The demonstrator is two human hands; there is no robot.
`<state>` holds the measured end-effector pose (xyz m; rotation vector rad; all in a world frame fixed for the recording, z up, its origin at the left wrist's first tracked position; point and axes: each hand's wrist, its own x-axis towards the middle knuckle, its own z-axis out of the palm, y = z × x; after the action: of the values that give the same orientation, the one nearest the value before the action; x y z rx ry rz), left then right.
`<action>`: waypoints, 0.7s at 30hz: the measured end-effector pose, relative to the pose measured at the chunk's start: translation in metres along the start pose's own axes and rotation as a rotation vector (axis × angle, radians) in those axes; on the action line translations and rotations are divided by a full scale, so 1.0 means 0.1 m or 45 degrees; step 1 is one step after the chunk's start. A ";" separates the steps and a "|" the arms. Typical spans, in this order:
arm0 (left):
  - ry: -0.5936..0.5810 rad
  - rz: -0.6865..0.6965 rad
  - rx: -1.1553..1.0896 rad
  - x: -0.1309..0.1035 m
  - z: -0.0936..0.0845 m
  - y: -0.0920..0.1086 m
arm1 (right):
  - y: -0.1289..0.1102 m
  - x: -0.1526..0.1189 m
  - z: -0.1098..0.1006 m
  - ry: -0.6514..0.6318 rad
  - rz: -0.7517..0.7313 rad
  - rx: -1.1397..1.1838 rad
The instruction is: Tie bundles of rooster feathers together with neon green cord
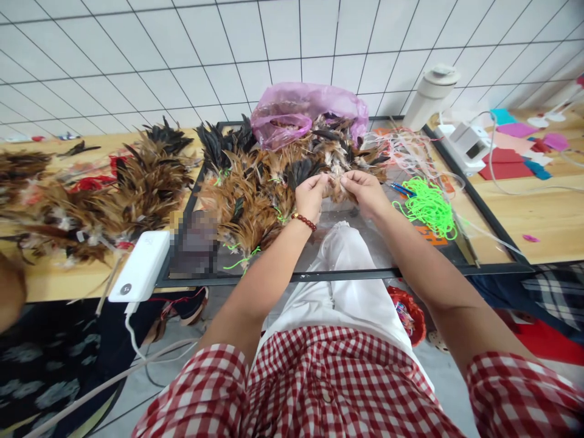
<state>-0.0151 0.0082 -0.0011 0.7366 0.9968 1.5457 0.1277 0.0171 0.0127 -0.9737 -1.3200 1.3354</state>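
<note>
Right now, watching from far off through the head camera, I'm seeing the wearer's left hand (311, 198) and right hand (365, 188) meeting near the middle of the black-framed panel (342, 275). Both sets of fingers are closing in a pinch on a small feather tuft (336, 190), thumbs and forefingers drawing together around it; how the remaining fingers are curling I can't fully tell. That tuft is sitting between the two hands, just in front of the big feather pile (255, 188), whose brown and black plumes are spreading over the panel to the left. A red bead bracelet (304, 222) is circling the left wrist. Behind the hands I'm noticing a purple plastic bag (310, 109) lying against the far side of the pile. To the right, a heap of green cord (426, 208) is resting on the panel, with blue pens (402, 188) lying just beside it and clear strips (410, 151) tangling beyond. A white bottle (431, 94) is standing near the panel's far right corner. On the left I'm making out a white power bank (140, 266) overlapping the frame, and a second feather heap (150, 182) is covering part of the wooden table (502, 234).
</note>
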 end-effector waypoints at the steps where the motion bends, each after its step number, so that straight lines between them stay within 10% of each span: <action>1: -0.011 -0.027 -0.006 -0.01 0.00 -0.02 | 0.00 -0.01 0.02 0.011 0.001 0.023; 21: 0.204 0.034 -0.040 0.04 0.02 0.09 | 0.01 0.09 -0.21 0.113 -0.103 -0.159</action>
<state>-0.0180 0.0121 0.0073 0.6141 1.0813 1.6601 0.1461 0.0298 0.0103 -1.0413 -1.3730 1.1467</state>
